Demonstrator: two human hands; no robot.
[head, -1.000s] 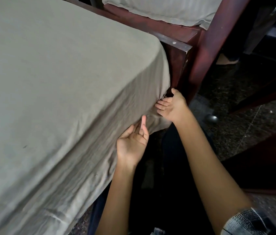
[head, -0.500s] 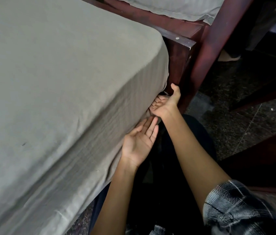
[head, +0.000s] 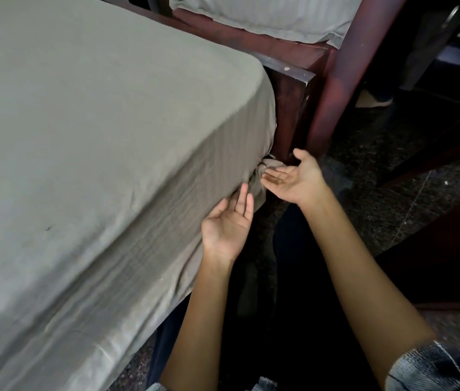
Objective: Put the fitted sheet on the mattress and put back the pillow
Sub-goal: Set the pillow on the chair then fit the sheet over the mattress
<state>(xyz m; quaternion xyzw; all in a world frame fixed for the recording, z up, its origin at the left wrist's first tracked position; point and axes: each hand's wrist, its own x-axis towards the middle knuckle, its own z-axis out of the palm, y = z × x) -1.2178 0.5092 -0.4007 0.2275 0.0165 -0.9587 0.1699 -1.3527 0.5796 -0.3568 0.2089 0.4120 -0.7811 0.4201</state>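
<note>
From my remote seat I see the fitted sheet (head: 96, 150) stretched over the top and near side of the mattress, which is itself covered from sight. The sheet's top edge rounds cleanly over the far corner. Its lower hem along the near side hangs loose and wrinkled above the floor (head: 392, 179). At the bottom of that corner the fabric gathers into a bunched knot (head: 261, 176), pressed close against the dark wooden bed frame (head: 291, 88).

My left hand (head: 227, 227) is released, palm up and fingers straight, and its fingertips touch the sheet's side just below the bunch. My right hand (head: 293, 179) is also released and grasps nothing. Its palm faces up, with the fingers just beside the bunched fabric and the thumb near the frame's outer edge. I cannot tell whether those fingers touch the cloth.

Room is tight at the corner, where only a thin dark slot separates the mattress edge from the frame board. A reddish post (head: 344, 66) stands just beyond it and carries a second frame with pale striped bedding (head: 265, 15). To the right of my right hand the speckled floor lies open as far as dark furniture (head: 449, 249) at the picture's edge. A plaid sleeve (head: 434, 368) shows on my right arm.
</note>
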